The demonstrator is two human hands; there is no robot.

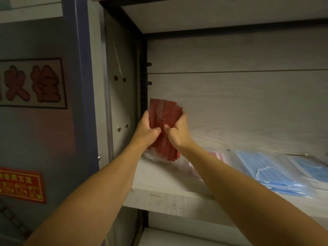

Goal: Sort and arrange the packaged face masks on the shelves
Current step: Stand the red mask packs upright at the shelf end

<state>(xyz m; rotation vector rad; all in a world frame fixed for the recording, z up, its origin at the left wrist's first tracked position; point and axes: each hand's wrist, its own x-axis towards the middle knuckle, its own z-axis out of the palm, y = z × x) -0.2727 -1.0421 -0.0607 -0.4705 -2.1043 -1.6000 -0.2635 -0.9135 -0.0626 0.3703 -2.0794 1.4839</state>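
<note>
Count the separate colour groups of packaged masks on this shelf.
3: the red stack held upright by both hands at the shelf's left end, pink packs behind the right forearm, mostly hidden, and blue packs lying right.

Dimly lit interior: pale wood-grain shelving unit [177, 196] with dark metal frame [144, 71], adjoining grey cabinet panel [40, 135] bearing red-lettered sign [32, 83] and red instruction sticker [22, 185].

dark red mask packs [164, 128] with pale lettering, light blue masks [276, 172], pink-and-white striped pack [217, 155], pale grey woodgrain shelf [170, 181], red sign [22, 185] with yellow print
</note>
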